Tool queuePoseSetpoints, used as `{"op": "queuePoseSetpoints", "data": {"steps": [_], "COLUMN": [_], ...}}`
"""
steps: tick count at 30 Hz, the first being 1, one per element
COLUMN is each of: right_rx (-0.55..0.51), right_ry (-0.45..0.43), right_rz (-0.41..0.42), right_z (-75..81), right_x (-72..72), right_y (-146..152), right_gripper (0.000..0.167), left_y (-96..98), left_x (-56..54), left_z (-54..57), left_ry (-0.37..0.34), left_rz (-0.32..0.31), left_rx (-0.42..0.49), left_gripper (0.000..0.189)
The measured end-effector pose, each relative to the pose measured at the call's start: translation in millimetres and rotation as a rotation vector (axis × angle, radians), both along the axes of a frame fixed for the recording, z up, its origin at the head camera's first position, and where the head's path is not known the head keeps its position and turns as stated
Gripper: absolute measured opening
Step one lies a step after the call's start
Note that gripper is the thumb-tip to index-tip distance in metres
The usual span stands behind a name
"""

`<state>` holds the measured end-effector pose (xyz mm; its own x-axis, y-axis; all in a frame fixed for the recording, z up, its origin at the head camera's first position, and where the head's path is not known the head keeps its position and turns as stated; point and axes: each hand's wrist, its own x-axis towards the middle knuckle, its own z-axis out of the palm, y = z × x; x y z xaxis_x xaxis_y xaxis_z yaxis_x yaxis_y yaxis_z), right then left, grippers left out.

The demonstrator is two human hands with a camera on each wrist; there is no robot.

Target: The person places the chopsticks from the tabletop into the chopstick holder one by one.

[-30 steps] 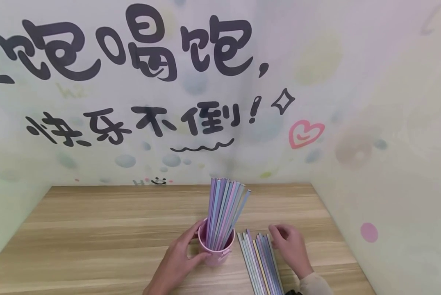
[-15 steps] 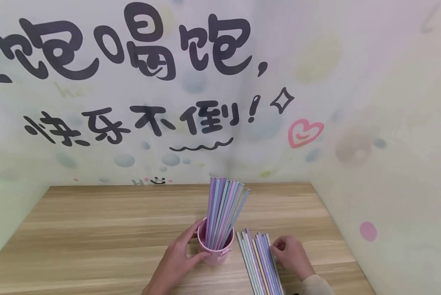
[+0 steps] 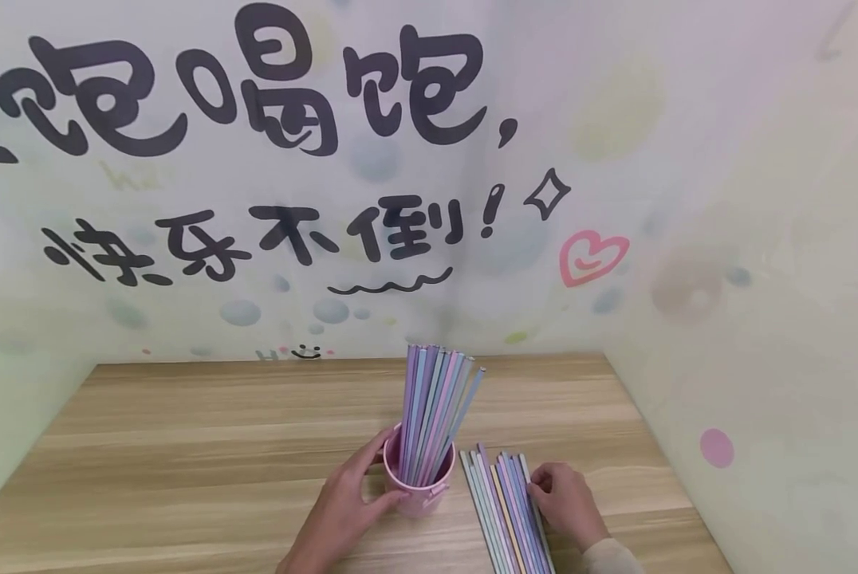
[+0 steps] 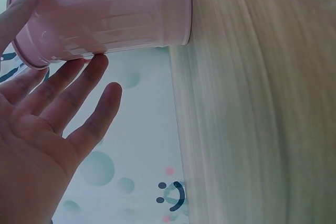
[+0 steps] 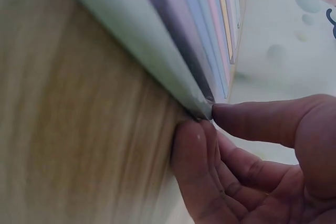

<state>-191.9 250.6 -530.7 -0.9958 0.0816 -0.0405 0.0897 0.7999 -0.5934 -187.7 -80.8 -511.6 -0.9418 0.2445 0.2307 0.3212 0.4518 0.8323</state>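
Note:
My left hand (image 3: 346,502) grips a small pink bucket (image 3: 420,501) from its left side. In the left wrist view, the thumb lies on one side of the bucket (image 4: 115,11) and fingertips touch the other. A bunch of pastel pencils (image 3: 432,414) stands in it, leaning slightly right. Right of the bucket, a flat row of pastel pencils (image 3: 504,510) lies on the table. At that row's right edge my right hand (image 3: 565,501) pinches the far end of a pale green pencil (image 5: 142,56) between thumb and finger, low over the wood.
The wood-grain table (image 3: 206,462) runs back to a pale wall (image 3: 529,303) with black lettering and coloured dots. Another wall (image 3: 773,359) stands along the table's right side.
The right hand has come down toward the near side and taken hold of the outermost pencil's end. The left hand and bucket have stayed in place.

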Motion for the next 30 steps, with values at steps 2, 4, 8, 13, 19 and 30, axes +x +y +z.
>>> {"op": "queuePoseSetpoints", "data": {"steps": [2, 4, 8, 13, 19, 30], "right_rx": [0.005, 0.009, 0.009, 0.025, 0.045, -0.062], "right_ry": [-0.011, -0.016, -0.012, 0.001, -0.003, -0.086], "right_rz": [-0.005, -0.009, -0.007, -0.001, 0.006, -0.065], "right_z": [0.4, 1.0, 1.7, 2.6, 5.5, 0.5], "right_x": [0.1, 0.3, 0.8, 1.3, 1.6, 0.8], "right_y": [0.0, -0.1, -0.8, -2.3, -3.8, 2.0], "right_gripper": [0.009, 0.009, 0.010, 0.010, 0.012, 0.010], "left_y": [-0.2, -0.4, -0.8, -0.6, 0.1, -0.3], "left_x": [0.3, 0.5, 0.8, 0.6, 0.1, 1.0], "left_z": [0.1, 0.3, 0.8, 2.1, 2.0, 2.4], "left_ry": [-0.002, -0.005, -0.009, 0.001, 0.028, 0.012], "left_rz": [0.001, 0.000, 0.000, 0.004, 0.011, 0.007], "left_rx": [0.000, 0.002, 0.005, -0.005, -0.010, -0.003], "left_gripper": [0.090, 0.090, 0.090, 0.090, 0.090, 0.090]}}
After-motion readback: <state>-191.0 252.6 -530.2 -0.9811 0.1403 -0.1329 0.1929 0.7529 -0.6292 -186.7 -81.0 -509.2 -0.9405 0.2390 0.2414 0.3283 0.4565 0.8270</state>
